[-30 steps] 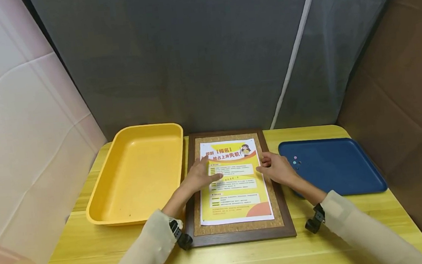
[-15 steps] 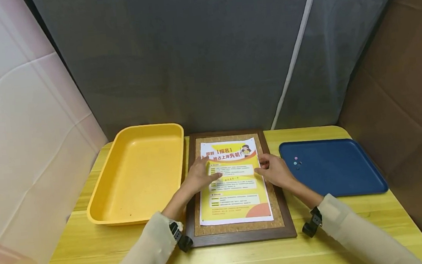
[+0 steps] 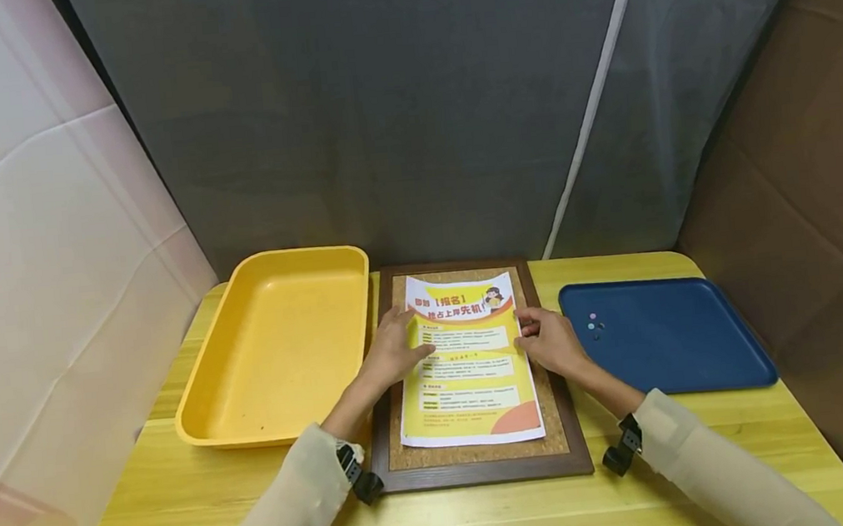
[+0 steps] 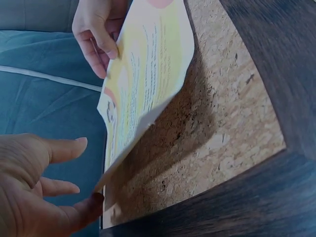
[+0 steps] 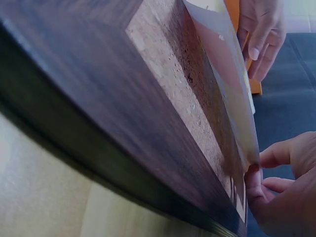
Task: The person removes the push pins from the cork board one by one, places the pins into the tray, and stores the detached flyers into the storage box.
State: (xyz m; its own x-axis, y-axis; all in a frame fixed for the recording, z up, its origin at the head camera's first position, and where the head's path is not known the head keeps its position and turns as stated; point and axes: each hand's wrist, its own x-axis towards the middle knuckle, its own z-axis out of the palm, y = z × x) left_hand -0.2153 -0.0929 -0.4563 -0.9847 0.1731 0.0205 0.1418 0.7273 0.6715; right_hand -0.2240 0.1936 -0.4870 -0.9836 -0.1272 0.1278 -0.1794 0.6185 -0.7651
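Note:
A yellow printed poster (image 3: 469, 376) lies over a cork board (image 3: 483, 451) with a dark brown frame (image 3: 485, 472). In both wrist views the paper bows up off the cork and casts a shadow. My left hand (image 3: 390, 349) is at its left edge. A fingertip touches that edge, while the thumb (image 4: 69, 148) stands apart from the paper. At the opposite edge my right hand (image 3: 551, 342) pinches the poster between thumb and finger, seen closely in the right wrist view (image 5: 291, 182). Small dots show at the poster's corners; their kind is unclear.
On the left of the wooden table (image 3: 489, 520) stands a deep yellow tray (image 3: 279, 351). A shallow blue tray (image 3: 669, 341) lies to the right, with several tiny round pieces (image 3: 595, 325) near its left end. A grey curtain (image 3: 379, 116) hangs behind.
The poster's top has shifted slightly up and right, and its upper left corner now sits higher. My left thumb has drawn back left, and my right hand has moved slightly inward over the second.

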